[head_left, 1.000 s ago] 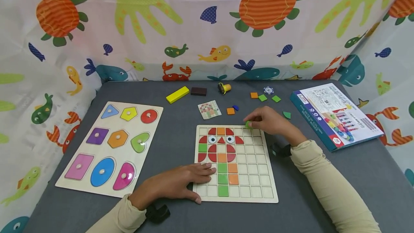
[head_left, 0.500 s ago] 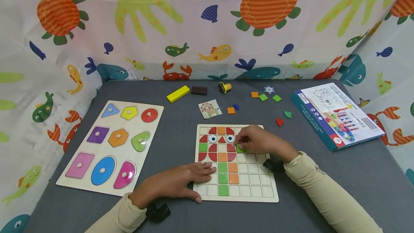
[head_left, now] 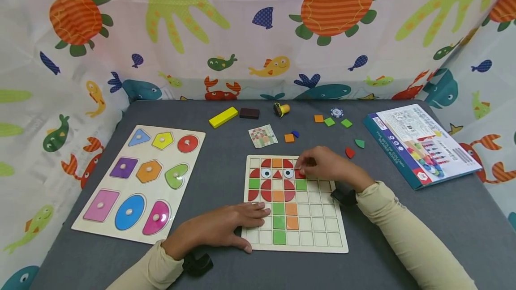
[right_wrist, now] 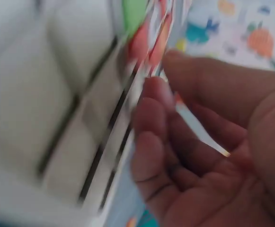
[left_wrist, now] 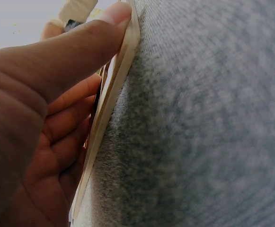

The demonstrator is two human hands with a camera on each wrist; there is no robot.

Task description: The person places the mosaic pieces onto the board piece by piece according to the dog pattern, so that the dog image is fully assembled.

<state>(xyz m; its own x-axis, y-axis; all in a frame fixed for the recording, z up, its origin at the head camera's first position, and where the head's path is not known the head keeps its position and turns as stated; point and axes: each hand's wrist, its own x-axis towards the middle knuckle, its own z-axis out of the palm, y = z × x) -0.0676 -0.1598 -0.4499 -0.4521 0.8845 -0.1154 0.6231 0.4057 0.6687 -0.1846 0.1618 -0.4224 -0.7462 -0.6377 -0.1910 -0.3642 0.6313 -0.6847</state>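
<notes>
A wooden grid board lies on the table with red, green and orange tiles and two eye tiles set in it. My left hand rests on its left part, the fingers extended over the cells and the thumb at the near edge. In the left wrist view the thumb lies along the board's rim. Over the upper right cells is my right hand, its fingertips beside a red curved tile. One row nearer, a green square tile sits in a cell. In the right wrist view the fingers bend loosely, with no tile visible between them.
A shape puzzle board lies at left, a boxed set at right. Behind the grid are a picture card, yellow block, dark block and yellow toy. Loose tiles, one red, lie at back right.
My right hand has carried a green square from the board's far edge into a cell, let it go and shifted slightly away from me. My left hand has stayed in place.
</notes>
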